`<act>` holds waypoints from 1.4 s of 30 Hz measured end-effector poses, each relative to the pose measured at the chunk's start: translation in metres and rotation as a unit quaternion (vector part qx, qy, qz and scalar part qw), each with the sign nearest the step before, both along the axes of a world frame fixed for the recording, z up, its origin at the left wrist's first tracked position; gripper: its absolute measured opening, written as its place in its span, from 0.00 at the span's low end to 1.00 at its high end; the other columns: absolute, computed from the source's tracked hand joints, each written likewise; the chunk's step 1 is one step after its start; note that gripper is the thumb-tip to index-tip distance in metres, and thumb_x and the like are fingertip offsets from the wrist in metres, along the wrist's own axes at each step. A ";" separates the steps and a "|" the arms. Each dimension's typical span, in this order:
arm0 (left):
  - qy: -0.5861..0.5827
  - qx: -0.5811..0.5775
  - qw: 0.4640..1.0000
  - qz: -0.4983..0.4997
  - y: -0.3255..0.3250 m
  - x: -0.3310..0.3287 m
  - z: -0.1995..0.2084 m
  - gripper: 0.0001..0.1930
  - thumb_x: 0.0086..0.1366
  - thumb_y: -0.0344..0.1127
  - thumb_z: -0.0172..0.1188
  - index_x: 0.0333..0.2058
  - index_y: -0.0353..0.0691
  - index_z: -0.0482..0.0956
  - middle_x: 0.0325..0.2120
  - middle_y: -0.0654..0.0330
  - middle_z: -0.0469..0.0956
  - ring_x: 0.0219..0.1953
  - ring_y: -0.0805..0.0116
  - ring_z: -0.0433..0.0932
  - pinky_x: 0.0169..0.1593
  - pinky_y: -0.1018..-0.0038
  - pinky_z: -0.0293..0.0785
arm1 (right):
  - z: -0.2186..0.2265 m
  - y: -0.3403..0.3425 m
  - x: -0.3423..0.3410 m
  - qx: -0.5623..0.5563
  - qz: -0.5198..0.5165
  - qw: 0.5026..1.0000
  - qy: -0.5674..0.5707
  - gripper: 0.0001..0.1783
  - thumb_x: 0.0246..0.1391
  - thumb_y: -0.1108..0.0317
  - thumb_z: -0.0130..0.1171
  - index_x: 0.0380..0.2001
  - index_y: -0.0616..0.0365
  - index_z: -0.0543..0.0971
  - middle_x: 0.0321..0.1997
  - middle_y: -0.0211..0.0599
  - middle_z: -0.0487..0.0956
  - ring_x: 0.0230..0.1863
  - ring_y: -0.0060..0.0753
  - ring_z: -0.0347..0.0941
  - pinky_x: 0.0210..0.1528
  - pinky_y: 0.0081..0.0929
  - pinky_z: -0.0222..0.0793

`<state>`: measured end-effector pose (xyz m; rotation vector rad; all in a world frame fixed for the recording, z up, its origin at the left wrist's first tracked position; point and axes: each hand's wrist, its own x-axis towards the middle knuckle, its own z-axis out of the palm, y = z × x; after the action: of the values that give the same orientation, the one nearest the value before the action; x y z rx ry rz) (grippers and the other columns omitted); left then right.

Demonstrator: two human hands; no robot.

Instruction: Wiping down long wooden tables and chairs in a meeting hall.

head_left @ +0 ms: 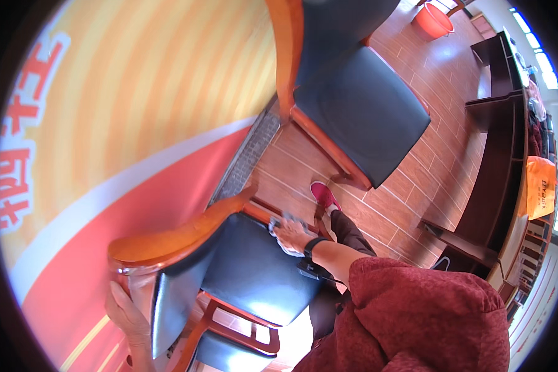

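Observation:
My right hand (292, 235), with a black band on its wrist, presses a pale cloth (286, 249) onto the far edge of a chair's black padded seat (248, 266). Part of the cloth bulges out around my fingers, which are bent over it. At the lower left, my left hand (129, 316) grips the outer side of the same chair's backrest (167, 248); some of its fingers are hidden. The backrest has an orange-brown wooden frame. A small dark object with a cord (313, 269) hangs near my right wrist, its kind unclear.
Another black-seated wooden chair (366, 111) stands ahead, and a third chair (229, 352) is close behind. A red and yellow printed wall panel (167, 93) borders the left. Dark desks (496, 180) line the right, with an orange bag (540, 189). A red bucket (434, 22) sits far off.

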<state>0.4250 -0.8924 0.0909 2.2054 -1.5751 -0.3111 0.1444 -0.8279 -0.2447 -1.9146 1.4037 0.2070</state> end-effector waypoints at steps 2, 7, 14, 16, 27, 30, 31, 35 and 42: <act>-0.009 0.031 0.999 -0.005 -0.001 -0.003 0.001 0.21 0.64 0.43 0.38 0.22 0.29 0.66 0.16 0.51 0.65 0.21 0.65 0.62 0.26 0.67 0.60 | 0.000 0.006 -0.019 0.086 0.034 0.995 0.041 0.12 0.46 0.63 0.52 0.35 0.50 0.77 0.43 0.46 0.71 0.43 0.47 0.71 0.38 0.42 0.68; 0.056 0.012 0.998 0.023 0.002 0.000 -0.014 0.21 0.64 0.43 0.38 0.23 0.29 0.69 0.18 0.57 0.67 0.23 0.68 0.66 0.29 0.72 0.63 | 0.011 -0.038 -0.107 0.128 0.075 0.979 -0.138 0.16 0.43 0.66 0.50 0.39 0.41 0.73 0.28 0.41 0.75 0.35 0.44 0.73 0.30 0.41 0.69; 0.054 0.088 0.993 0.058 0.008 0.020 -0.007 0.23 0.64 0.48 0.38 0.29 0.31 0.70 0.21 0.61 0.66 0.25 0.74 0.63 0.27 0.75 0.59 | 0.021 -0.234 -0.246 -0.231 -0.246 0.931 -0.135 0.16 0.41 0.70 0.50 0.38 0.51 0.72 0.37 0.50 0.74 0.37 0.53 0.70 0.41 0.42 0.67; 0.072 0.071 0.991 0.091 0.016 0.028 -0.006 0.22 0.65 0.48 0.37 0.30 0.32 0.70 0.19 0.65 0.62 0.23 0.76 0.59 0.25 0.76 0.54 | -0.001 -0.278 -0.262 -0.260 -0.324 0.905 -0.095 0.18 0.42 0.67 0.52 0.42 0.49 0.71 0.45 0.48 0.72 0.46 0.49 0.67 0.44 0.42 0.65; 0.097 0.023 0.987 0.129 0.054 0.069 -0.011 0.19 0.68 0.41 0.35 0.42 0.31 0.68 0.24 0.66 0.56 0.24 0.77 0.53 0.27 0.79 0.52 | 0.005 -0.264 -0.152 -0.190 -0.021 0.972 0.133 0.16 0.46 0.67 0.52 0.41 0.50 0.73 0.42 0.41 0.68 0.45 0.47 0.64 0.42 0.40 0.65; 0.084 0.045 0.982 0.165 0.021 0.032 -0.005 0.18 0.67 0.39 0.34 0.32 0.31 0.70 0.18 0.68 0.53 0.21 0.78 0.49 0.23 0.78 0.46 | -0.012 -0.223 -0.155 -0.152 0.078 0.978 0.120 0.16 0.44 0.69 0.53 0.40 0.53 0.74 0.40 0.41 0.68 0.44 0.44 0.64 0.40 0.38 0.66; 0.051 0.106 0.980 0.160 0.018 0.030 0.002 0.20 0.65 0.42 0.35 0.35 0.31 0.70 0.23 0.64 0.61 0.25 0.76 0.58 0.27 0.78 0.54 | -0.004 -0.220 -0.151 -0.116 0.066 0.984 0.118 0.15 0.42 0.71 0.52 0.38 0.54 0.73 0.38 0.42 0.67 0.42 0.43 0.65 0.38 0.38 0.65; -0.009 0.111 0.989 0.102 0.036 0.043 0.007 0.24 0.63 0.47 0.34 0.38 0.29 0.71 0.30 0.54 0.71 0.32 0.64 0.71 0.37 0.71 0.65 | 0.013 -0.252 -0.135 -0.343 0.022 0.937 0.062 0.11 0.40 0.72 0.53 0.32 0.57 0.71 0.35 0.42 0.67 0.38 0.43 0.65 0.36 0.40 0.64; -0.032 0.142 0.983 0.111 0.031 0.035 0.006 0.24 0.62 0.48 0.33 0.36 0.31 0.71 0.30 0.53 0.71 0.32 0.66 0.72 0.34 0.72 0.66 | -0.020 -0.273 -0.139 -0.274 0.092 0.919 0.270 0.12 0.43 0.67 0.51 0.34 0.58 0.73 0.33 0.37 0.68 0.34 0.37 0.67 0.28 0.35 0.66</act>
<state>0.4601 -0.8614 0.0967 2.6067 -1.3684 -0.4238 0.0055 -1.1007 -0.2650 -2.5944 1.7682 0.5078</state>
